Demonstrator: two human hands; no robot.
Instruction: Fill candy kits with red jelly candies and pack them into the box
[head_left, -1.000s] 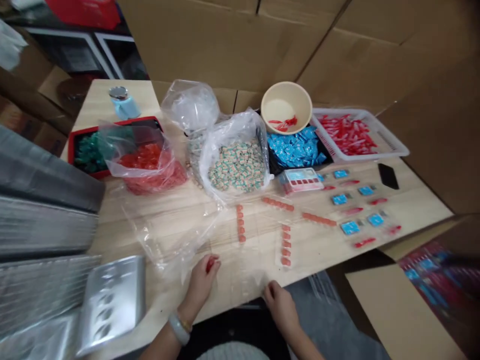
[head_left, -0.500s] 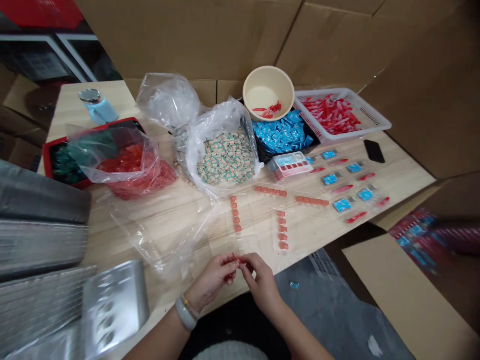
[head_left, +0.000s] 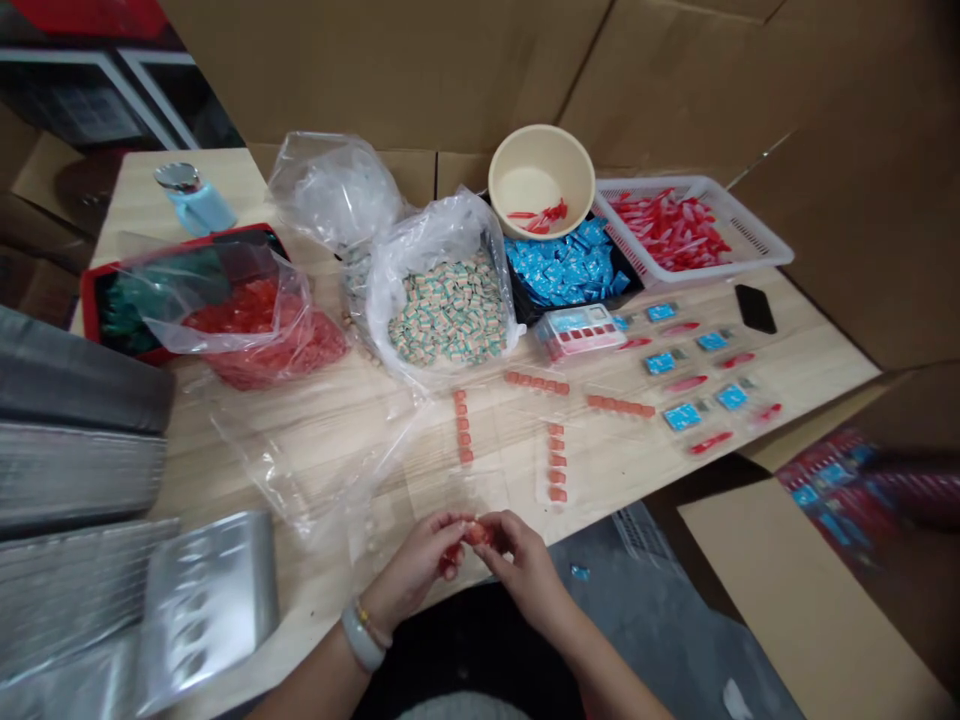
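Note:
My left hand (head_left: 421, 562) and my right hand (head_left: 525, 570) meet over the table's near edge, with fingers closed around small translucent red pieces (head_left: 478, 534). One piece shows between the two sets of fingertips; more red is visible beneath my left fingers. Just beyond lie clear plastic trays, some bearing rows of orange-red pieces, such as the upright row (head_left: 557, 462) and the slanting row (head_left: 620, 405). To the left, a clear bag (head_left: 274, 335) bulges with similar red pieces. The exact kind of piece is too small to make out.
A bag of small printed packets (head_left: 450, 315), a box of blue sachets (head_left: 570, 265), a cream bowl (head_left: 540, 150) and a white basket (head_left: 757, 240) stand behind. Filled clear packs (head_left: 682, 416) and a phone (head_left: 755, 308) lie right. Silver trays (head_left: 210, 600) are stacked left.
More red now shows between my fingertips and under my left fingers. Both hands stay close together at nearly the same spot. The view has shifted slightly.

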